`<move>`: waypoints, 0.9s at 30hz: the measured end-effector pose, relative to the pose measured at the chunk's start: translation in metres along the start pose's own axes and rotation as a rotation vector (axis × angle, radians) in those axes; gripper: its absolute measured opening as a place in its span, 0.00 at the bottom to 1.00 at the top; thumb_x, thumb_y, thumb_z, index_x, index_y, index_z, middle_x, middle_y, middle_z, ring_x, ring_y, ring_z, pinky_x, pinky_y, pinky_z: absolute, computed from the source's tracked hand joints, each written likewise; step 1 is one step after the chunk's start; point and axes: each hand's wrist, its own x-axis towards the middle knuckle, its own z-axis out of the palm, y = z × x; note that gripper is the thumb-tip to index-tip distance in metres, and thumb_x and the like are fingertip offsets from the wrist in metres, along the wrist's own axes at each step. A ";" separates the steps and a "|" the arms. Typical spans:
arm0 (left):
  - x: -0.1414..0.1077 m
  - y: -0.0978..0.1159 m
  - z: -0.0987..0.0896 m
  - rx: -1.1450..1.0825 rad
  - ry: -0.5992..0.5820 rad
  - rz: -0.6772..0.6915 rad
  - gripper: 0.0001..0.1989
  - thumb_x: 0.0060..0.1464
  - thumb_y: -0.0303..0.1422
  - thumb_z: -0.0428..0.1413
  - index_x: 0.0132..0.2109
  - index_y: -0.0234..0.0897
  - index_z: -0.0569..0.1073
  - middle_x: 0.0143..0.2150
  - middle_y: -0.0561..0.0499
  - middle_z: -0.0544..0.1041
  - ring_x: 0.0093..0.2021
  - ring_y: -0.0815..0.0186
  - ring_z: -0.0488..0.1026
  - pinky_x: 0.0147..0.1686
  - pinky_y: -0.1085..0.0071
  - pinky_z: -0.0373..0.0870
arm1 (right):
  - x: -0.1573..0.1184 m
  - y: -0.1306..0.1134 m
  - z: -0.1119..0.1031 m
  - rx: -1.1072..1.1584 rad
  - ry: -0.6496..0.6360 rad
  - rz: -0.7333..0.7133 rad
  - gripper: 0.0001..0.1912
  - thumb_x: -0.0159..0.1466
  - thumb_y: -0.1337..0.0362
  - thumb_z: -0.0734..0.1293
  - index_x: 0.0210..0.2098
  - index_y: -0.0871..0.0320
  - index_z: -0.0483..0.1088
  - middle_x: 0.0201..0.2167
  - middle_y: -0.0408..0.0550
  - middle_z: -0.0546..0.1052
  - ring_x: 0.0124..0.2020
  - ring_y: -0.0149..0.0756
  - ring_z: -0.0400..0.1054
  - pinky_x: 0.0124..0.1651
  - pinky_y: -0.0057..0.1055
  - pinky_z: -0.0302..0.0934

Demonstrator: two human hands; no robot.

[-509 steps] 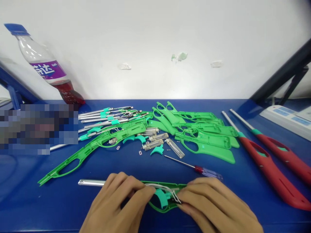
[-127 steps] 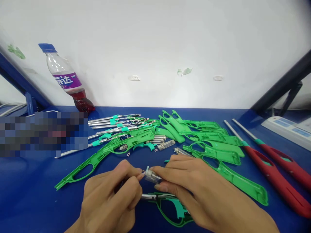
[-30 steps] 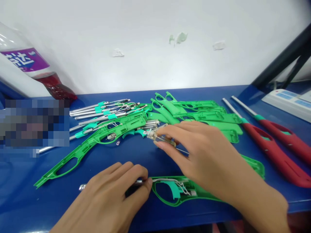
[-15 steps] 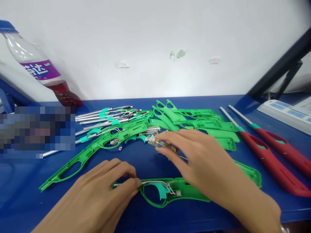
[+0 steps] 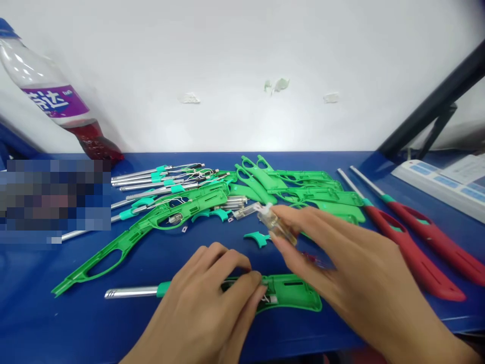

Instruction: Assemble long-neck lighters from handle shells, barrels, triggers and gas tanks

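My left hand (image 5: 212, 298), fingers closed, presses on a green lighter shell half (image 5: 297, 293) at the front of the table. Its silver tube (image 5: 131, 293) sticks out to the left, and white wires show beside the fingertips. Between the thumb and fingers of my right hand (image 5: 341, 263) is a small clear fuel tank (image 5: 278, 227) with a whitish top, tilted above the table. A loose teal trigger (image 5: 259, 239) lies just left of that tank. Much of the shell's middle is hidden under my left hand.
Green shell halves (image 5: 316, 194) and silver tubes with wires (image 5: 151, 177) are heaped behind my hands. More clear tanks (image 5: 231, 202) lie among them. Two red lighters (image 5: 401, 242) and a white power strip (image 5: 428, 182) are at right, a soda bottle (image 5: 56, 96) at left.
My left hand has slid right along the shell, baring the silver tube. My right hand has moved right with the fuel tank, now tilted more steeply. The view has shifted slightly.
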 end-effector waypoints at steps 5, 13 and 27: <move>0.007 0.003 0.005 -0.033 0.029 -0.026 0.07 0.69 0.30 0.57 0.41 0.42 0.79 0.39 0.54 0.80 0.37 0.64 0.75 0.41 0.62 0.76 | -0.049 -0.012 0.005 0.069 0.063 0.181 0.18 0.76 0.66 0.64 0.64 0.47 0.69 0.47 0.42 0.79 0.44 0.27 0.80 0.45 0.20 0.72; 0.012 0.003 0.009 -0.228 -0.005 -0.151 0.09 0.67 0.26 0.56 0.41 0.44 0.78 0.38 0.55 0.79 0.36 0.69 0.76 0.37 0.74 0.75 | -0.065 -0.015 0.020 0.251 0.236 0.364 0.15 0.73 0.68 0.66 0.55 0.45 0.74 0.41 0.39 0.82 0.39 0.31 0.79 0.42 0.24 0.75; 0.014 0.000 0.008 -0.214 -0.172 -0.258 0.10 0.71 0.27 0.50 0.40 0.44 0.73 0.40 0.57 0.75 0.39 0.68 0.75 0.40 0.70 0.69 | -0.062 -0.008 0.018 0.300 0.128 0.277 0.08 0.75 0.66 0.66 0.50 0.49 0.75 0.41 0.38 0.81 0.41 0.24 0.78 0.45 0.18 0.72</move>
